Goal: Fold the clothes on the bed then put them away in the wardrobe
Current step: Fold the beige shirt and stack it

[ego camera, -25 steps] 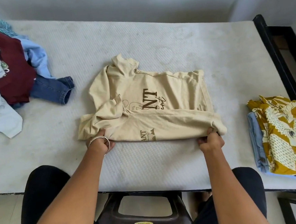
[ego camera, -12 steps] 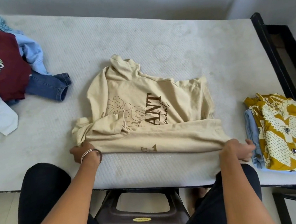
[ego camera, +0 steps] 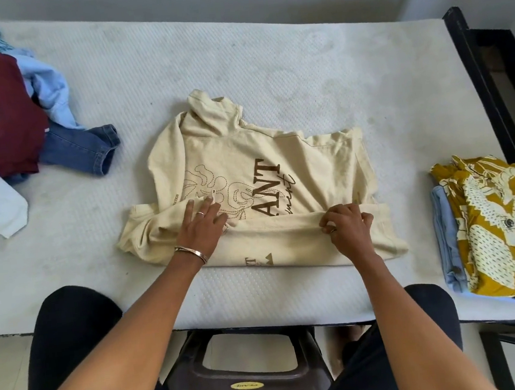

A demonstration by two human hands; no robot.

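Observation:
A cream T-shirt (ego camera: 316, 161) with brown lettering lies in the middle of the white mattress (ego camera: 238, 71), its near edge folded over in a long band. My left hand (ego camera: 203, 222) lies flat on the folded sleeve at the shirt's left, fingers straight and spread. My right hand (ego camera: 347, 224) pinches the top edge of the folded band toward the shirt's right side. An unfolded heap (ego camera: 1, 125) of maroon, white, light blue and denim clothes sits at the mattress's left end.
A folded stack, a yellow patterned shirt (ego camera: 503, 218) on a light blue garment (ego camera: 447, 239), lies at the mattress's right end. A black bed frame (ego camera: 487, 78) rises along the right. A dark plastic stool (ego camera: 251, 374) stands between my knees.
Both hands left the shirt's near corners and moved inward and up. The left hand now presses flat on the sleeve; the right pinches the band's upper edge. The fold lies wider.

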